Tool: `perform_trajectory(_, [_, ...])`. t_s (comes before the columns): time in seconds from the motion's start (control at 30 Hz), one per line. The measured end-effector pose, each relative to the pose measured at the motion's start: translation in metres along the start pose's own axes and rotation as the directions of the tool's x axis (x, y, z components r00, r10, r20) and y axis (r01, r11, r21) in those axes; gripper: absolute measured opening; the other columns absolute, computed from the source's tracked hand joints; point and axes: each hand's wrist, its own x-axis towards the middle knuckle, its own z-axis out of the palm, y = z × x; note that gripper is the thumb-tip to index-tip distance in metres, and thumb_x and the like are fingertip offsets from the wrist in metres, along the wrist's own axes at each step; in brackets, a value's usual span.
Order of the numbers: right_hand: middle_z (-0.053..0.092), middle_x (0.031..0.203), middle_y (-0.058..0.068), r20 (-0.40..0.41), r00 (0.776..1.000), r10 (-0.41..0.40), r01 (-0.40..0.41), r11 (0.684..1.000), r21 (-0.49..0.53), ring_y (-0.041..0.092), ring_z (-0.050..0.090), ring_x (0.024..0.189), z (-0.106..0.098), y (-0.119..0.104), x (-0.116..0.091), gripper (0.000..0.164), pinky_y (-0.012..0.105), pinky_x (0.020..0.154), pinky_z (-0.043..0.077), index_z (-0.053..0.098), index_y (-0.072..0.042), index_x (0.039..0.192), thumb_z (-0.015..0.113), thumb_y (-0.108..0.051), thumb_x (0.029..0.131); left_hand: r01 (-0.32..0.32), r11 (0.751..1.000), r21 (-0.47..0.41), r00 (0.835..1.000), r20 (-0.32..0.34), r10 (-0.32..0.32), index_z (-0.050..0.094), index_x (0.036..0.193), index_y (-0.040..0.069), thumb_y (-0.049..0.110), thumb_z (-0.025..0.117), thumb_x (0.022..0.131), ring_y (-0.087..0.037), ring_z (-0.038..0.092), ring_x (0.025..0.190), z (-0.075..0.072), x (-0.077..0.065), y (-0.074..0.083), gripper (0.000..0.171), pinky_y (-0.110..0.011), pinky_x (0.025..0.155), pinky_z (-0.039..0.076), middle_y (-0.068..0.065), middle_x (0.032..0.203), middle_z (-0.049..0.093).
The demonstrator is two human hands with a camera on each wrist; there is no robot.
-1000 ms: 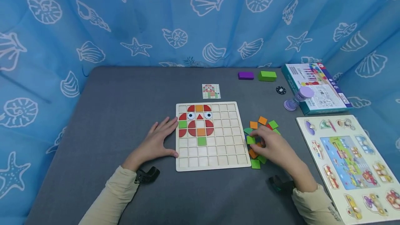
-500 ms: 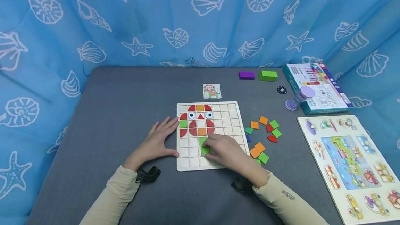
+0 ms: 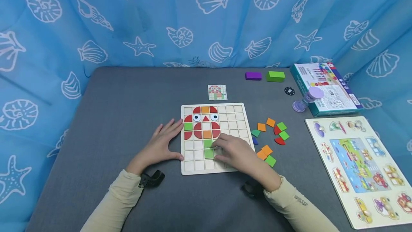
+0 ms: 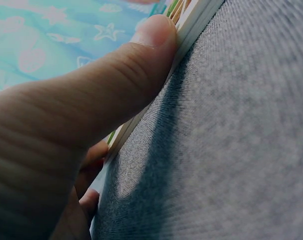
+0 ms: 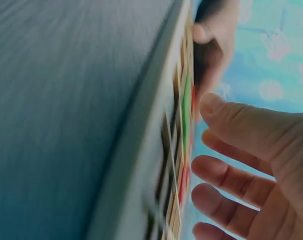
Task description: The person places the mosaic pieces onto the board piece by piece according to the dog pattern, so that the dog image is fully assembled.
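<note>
A pale wooden grid board (image 3: 231,125) lies on the table, with red, orange and green pieces and two eye tiles (image 3: 196,117) set in its cells. My left hand (image 3: 162,145) touches the board's left edge with fingers and thumb spread; in the left wrist view the thumb (image 4: 136,65) presses against that edge. Over the lower middle of the board hovers my right hand (image 3: 237,153), just right of two green square tiles (image 3: 209,153) stacked in one column. In the right wrist view its thumb (image 5: 236,117) and fingers stand apart, holding nothing.
Right of the board lie loose orange, green, red and blue pieces (image 3: 271,160). A small pattern card (image 3: 217,92) is behind the board. Further right are a picture puzzle (image 3: 360,165), a box (image 3: 333,94), an hourglass-like purple object (image 3: 307,100), a black disc and two blocks (image 3: 275,76).
My right hand went from the loose pieces to the board with a green square tile. That tile now sits below the other green one, released, and the hand has drawn slightly right.
</note>
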Motion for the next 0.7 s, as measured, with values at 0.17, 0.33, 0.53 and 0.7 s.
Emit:
perform_trajectory(0.17, [0.059,0.091,-0.004,-0.067,0.992,0.109,-0.107,0.994,0.024,0.009,0.050,0.069,-0.018,0.025,-0.031,0.027,0.023,0.060,0.043,0.066,-0.015,0.097,0.074,-0.023,0.072,0.000,1.000,-0.005,1.000,0.002,0.000,0.019,0.143,0.018,0.064,0.067,0.059,-0.020,0.004,0.137,-0.001,0.000,0.000,0.107,-0.051,0.105,0.001,0.005,0.149,0.014])
perform_trajectory(0.33, [0.058,0.089,-0.005,-0.107,0.958,0.266,-0.263,0.964,0.043,0.009,0.049,0.069,-0.027,0.052,-0.070,0.028,0.024,0.060,0.042,0.066,-0.014,0.096,0.075,-0.021,0.070,-0.002,1.000,-0.010,1.000,-0.003,0.002,0.020,0.143,0.018,0.063,0.068,0.058,-0.021,0.004,0.137,-0.001,0.000,0.000,0.107,-0.051,0.104,0.001,0.005,0.149,0.014])
perform_trajectory(0.53, [0.055,0.085,-0.003,-0.143,0.915,0.378,-0.375,0.926,0.053,0.010,0.042,0.066,-0.026,0.070,-0.103,0.030,0.023,0.056,0.034,0.065,-0.013,0.095,0.077,-0.017,0.068,0.000,1.000,-0.004,1.000,-0.001,0.000,0.020,0.143,0.018,0.064,0.068,0.058,-0.021,0.004,0.137,0.000,0.000,-0.001,0.108,-0.051,0.104,0.001,0.005,0.149,0.014])
perform_trajectory(0.7, [0.053,0.085,-0.002,-0.111,0.891,0.440,-0.438,0.898,0.040,0.010,0.040,0.065,-0.027,0.071,-0.113,0.032,0.023,0.055,0.031,0.063,-0.013,0.098,0.076,-0.021,0.069,-0.015,1.000,-0.007,1.000,-0.006,0.015,0.020,0.143,0.016,0.062,0.069,0.059,-0.022,0.005,0.137,0.000,0.000,0.000,0.108,-0.051,0.105,0.001,0.003,0.149,0.014])
